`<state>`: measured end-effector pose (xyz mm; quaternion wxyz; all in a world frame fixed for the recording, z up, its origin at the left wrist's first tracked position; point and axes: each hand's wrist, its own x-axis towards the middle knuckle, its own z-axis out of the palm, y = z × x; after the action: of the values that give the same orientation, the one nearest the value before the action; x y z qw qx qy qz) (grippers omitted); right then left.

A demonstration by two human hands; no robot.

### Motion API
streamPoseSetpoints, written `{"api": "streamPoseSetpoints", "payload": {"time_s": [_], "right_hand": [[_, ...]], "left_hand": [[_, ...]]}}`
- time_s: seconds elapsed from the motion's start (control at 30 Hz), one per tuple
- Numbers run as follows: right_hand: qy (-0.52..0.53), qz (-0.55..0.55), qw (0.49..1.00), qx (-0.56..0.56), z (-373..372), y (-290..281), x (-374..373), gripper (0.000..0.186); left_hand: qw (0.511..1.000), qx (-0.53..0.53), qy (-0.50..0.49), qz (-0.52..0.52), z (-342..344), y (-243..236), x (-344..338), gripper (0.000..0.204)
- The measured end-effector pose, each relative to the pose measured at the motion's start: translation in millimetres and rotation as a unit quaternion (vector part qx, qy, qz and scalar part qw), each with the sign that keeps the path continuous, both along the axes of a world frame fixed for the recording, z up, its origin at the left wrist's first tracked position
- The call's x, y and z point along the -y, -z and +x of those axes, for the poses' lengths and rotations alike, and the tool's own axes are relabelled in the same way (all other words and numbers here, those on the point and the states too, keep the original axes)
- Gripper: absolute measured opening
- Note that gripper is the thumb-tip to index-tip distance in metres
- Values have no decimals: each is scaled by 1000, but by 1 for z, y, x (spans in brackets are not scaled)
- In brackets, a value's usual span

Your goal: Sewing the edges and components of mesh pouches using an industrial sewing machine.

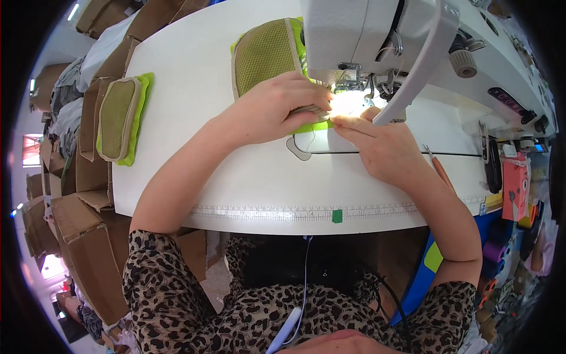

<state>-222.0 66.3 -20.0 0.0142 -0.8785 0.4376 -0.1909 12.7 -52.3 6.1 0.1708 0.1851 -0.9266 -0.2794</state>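
While holding lime-backed olive mesh pad (265, 56) close under sewing machine (348, 32), pinching edge in left hand (277, 106); resting right hand (386, 144) close by, presumably keeping it flat; cannot tell whether also gripping.

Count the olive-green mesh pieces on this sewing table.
2: one mesh piece at the left edge of the white table, another mesh piece beside the sewing machine, partly covered by the left hand. More could be hidden underneath.

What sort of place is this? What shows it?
Likely a sewing workshop: a white sewing machine, a measuring scale along the front of the white table, and cardboard boxes crowding the left side.
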Motion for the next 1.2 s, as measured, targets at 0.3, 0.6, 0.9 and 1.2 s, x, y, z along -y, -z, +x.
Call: {"api": "streamPoseSetpoints", "payload": {"time_s": [0.3,0.6,0.9,1.2], "right_hand": [[15,20,999,24,3,-3,-3,49],[14,19,999,23,2,-4,-3,31],[15,46,999,9,6,-7,-2,51],[13,45,999,4,7,-8,-3,51]], "left_hand": [[986,14,112,-119,-1,1,10,15],[996,-15,49,-68,-3,-1,1,19],[999,15,33,-31,0,3,3,18],[995,-6,35,-92,2,4,-3,18]]}}
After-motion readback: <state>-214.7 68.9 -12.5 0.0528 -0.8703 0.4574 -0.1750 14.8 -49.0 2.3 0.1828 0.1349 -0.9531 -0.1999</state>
